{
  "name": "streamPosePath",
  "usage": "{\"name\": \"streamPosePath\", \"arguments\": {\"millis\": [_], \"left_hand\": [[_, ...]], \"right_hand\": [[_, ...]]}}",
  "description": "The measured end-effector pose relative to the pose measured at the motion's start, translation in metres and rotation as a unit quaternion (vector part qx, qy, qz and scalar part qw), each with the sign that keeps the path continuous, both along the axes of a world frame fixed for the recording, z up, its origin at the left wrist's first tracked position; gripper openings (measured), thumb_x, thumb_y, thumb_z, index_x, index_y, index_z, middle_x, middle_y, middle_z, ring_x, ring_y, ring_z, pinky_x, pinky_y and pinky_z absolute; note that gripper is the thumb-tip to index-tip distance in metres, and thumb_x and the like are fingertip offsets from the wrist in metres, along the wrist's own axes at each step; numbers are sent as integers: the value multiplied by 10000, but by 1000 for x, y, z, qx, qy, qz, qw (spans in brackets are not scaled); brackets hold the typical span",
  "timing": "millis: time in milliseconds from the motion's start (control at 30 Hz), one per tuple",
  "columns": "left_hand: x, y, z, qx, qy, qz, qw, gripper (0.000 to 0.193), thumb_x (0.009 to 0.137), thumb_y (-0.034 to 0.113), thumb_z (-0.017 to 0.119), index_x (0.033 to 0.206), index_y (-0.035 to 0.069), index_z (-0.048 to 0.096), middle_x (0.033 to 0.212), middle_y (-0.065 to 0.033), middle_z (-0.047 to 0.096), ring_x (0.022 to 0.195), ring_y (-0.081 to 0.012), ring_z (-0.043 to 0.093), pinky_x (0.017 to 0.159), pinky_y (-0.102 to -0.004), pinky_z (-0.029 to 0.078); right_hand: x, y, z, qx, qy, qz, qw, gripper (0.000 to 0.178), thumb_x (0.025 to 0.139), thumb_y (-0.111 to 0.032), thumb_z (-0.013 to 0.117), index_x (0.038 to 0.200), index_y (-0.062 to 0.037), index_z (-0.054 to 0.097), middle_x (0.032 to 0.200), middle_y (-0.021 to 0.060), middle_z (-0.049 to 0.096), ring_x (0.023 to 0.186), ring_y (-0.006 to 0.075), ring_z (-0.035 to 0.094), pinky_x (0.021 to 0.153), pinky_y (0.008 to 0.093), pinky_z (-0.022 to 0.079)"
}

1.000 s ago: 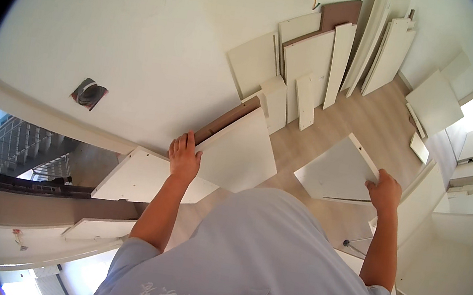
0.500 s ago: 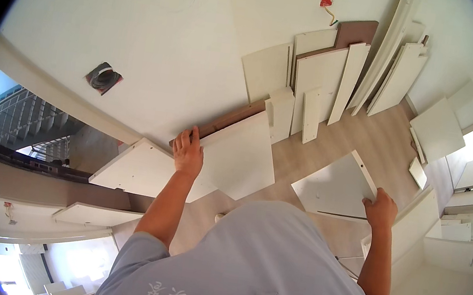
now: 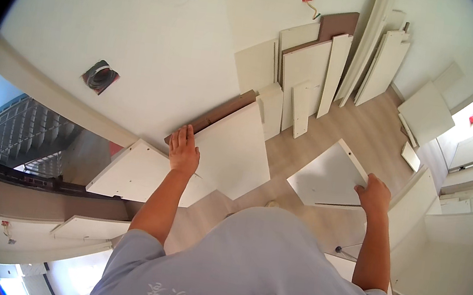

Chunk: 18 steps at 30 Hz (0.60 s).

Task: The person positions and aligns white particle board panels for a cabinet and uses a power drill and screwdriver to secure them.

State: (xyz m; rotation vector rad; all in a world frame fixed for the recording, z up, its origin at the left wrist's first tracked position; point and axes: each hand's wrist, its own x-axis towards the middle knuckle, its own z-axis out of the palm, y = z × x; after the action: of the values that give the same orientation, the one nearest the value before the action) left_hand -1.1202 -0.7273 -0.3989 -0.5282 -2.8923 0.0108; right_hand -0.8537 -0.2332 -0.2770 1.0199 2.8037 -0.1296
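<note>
My left hand (image 3: 184,151) lies with its fingers stretched out at the upper edge of a white panel (image 3: 230,152) leaning against the wall. A brown board (image 3: 223,113) shows behind that panel, close to my fingertips. Another white panel (image 3: 138,170), with small holes along its edges, leans under and left of my left forearm. My right hand (image 3: 375,195) is closed on the right edge of a loose white panel (image 3: 325,174), its thumb over the face. That panel is tilted above the wood floor, with a dark groove along its near edge.
Several white and brown boards (image 3: 307,67) lean on the far wall, a narrow strip (image 3: 299,109) before them. More panels (image 3: 429,113) stand at the right. A white cabinet-like structure (image 3: 444,252) is beside my right arm. A wall opening (image 3: 29,132) on the left shows stairs.
The view has shifted slightly, so the surroundings sit further left and mostly higher. The fingers of my left hand lie straighter at the panel's edge. My right hand still holds the loose panel.
</note>
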Motion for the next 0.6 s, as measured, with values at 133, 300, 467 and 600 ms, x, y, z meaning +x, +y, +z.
{"name": "streamPosePath", "arguments": {"millis": [133, 300, 467, 600], "left_hand": [[-4, -6, 10, -5, -43, -22, 999, 888, 884, 229, 744, 1604, 70, 249, 1620, -152, 284, 1495, -349, 275, 1256, -490, 242], [10, -13, 25, 25, -74, -82, 994, 863, 888, 235, 727, 1603, 92, 266, 1655, -174, 236, 1521, -364, 241, 1268, -491, 204], [69, -31, -18, 142, -214, -241, 936, 814, 892, 229, 724, 1579, 79, 314, 1653, -211, 231, 1528, -393, 237, 1249, -505, 248], [127, -17, -90, 178, -404, -318, 839, 845, 867, 235, 752, 1573, 68, 320, 1647, -234, 231, 1524, -431, 234, 1229, -515, 288]], "right_hand": [[-12, -28, -13, 22, 105, 35, 994, 333, 857, -302, 769, 1030, -70, 605, 993, 149, 722, 1032, 371, 680, 866, 499, 534], [-9, -38, -16, 25, 100, 22, 994, 346, 841, -328, 784, 994, -68, 616, 977, 172, 719, 981, 408, 671, 833, 517, 518], [64, -89, 29, 31, 67, -53, 996, 325, 871, -347, 766, 1002, -77, 640, 943, 151, 726, 940, 377, 681, 809, 496, 519], [139, -149, 129, 71, 149, -84, 983, 328, 832, -316, 810, 1004, -75, 669, 883, 139, 718, 831, 362, 682, 743, 466, 522]]}}
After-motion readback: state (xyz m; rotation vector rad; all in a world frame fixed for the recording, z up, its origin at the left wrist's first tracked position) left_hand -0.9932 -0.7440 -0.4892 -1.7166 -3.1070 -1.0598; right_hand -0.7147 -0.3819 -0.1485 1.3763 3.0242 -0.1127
